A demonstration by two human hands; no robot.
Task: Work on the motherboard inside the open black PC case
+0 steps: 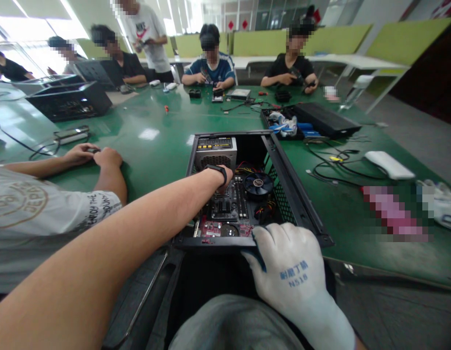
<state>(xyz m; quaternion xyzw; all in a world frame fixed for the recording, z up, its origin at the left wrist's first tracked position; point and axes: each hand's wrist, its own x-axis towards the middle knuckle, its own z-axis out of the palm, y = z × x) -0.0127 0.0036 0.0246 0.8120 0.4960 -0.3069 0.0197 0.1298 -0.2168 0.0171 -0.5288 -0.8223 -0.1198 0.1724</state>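
An open black computer case lies on its side at the near table edge. Inside are a motherboard, a silver power supply, a round black fan and a red circuit board. My left hand, bare with a black band at the wrist, reaches down into the case beside the power supply, over the motherboard. Its fingers are mostly hidden, so what they touch cannot be made out. My right hand, in a white work glove, is closed over the near rim of the case.
At my left a person's hands hold a small item. Farther off, several people sit round the green table. Another computer case, a black toolbox, black cables, a white device and a glove lie about.
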